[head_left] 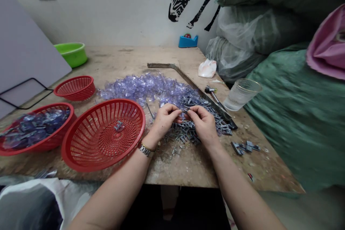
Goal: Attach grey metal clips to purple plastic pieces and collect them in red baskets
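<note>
My left hand point(167, 118) and my right hand point(201, 124) meet over the table, thumbs and forefingers pinched. Between the fingertips is something small and dark, too small to name. Right under both hands spreads a heap of small grey plastic parts point(190, 131). Behind it lies a pile of clear purplish plastic pieces point(142, 88). To the left of my left wrist, a large red basket point(78, 154) holds a small grey and clear piece point(118, 126).
Left stand a fuller red basket point(71, 120), a smaller red basket point(93, 88) and a green basin point(74, 54). A bent metal bar point(185, 77) borders the heap. Beyond it are a hammer point(214, 95) and a glass point(239, 95). Green sacks point(293, 115) crowd the right edge.
</note>
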A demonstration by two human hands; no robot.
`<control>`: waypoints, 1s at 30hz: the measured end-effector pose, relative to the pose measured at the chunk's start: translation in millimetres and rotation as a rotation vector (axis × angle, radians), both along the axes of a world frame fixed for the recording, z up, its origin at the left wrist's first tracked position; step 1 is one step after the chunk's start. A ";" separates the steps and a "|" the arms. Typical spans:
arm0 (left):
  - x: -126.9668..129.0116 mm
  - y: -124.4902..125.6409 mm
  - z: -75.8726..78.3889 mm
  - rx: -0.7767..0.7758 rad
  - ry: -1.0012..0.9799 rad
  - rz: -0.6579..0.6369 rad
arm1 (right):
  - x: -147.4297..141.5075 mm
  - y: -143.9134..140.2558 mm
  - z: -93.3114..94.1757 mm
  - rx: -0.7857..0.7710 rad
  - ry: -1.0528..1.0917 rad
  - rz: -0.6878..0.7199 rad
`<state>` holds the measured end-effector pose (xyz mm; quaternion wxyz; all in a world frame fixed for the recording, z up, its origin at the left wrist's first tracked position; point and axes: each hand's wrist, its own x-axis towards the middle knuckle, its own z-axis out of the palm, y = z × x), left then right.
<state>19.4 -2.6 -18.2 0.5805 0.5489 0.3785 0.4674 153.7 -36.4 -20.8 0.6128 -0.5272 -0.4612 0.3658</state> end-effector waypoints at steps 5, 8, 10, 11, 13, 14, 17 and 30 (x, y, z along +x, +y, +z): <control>-0.2 -0.7 -0.9 0.068 0.088 0.025 | 0.6 0.4 -3.2 0.019 -0.062 0.010; -0.7 0.4 -3.2 0.150 0.133 0.030 | 1.6 0.7 -5.2 0.023 -0.111 0.012; -1.0 0.7 -3.6 0.247 0.191 0.054 | 2.4 0.2 -5.3 0.027 -0.177 0.005; -1.2 0.5 -3.1 0.294 0.225 0.068 | 2.7 -0.3 -4.8 0.034 -0.217 -0.002; -1.5 -0.4 -0.9 0.377 0.296 0.087 | 2.9 -1.5 -3.2 0.065 -0.313 -0.024; -1.7 -0.9 0.4 0.413 0.330 0.091 | 2.9 -2.2 -2.3 0.090 -0.369 -0.039; -1.8 -1.9 2.2 0.511 0.405 0.092 | 2.3 -3.8 -0.7 0.179 -0.554 -0.087; 0.7 -3.1 -4.8 0.612 0.394 0.044 | 1.9 -3.0 -5.6 0.255 -0.721 -0.129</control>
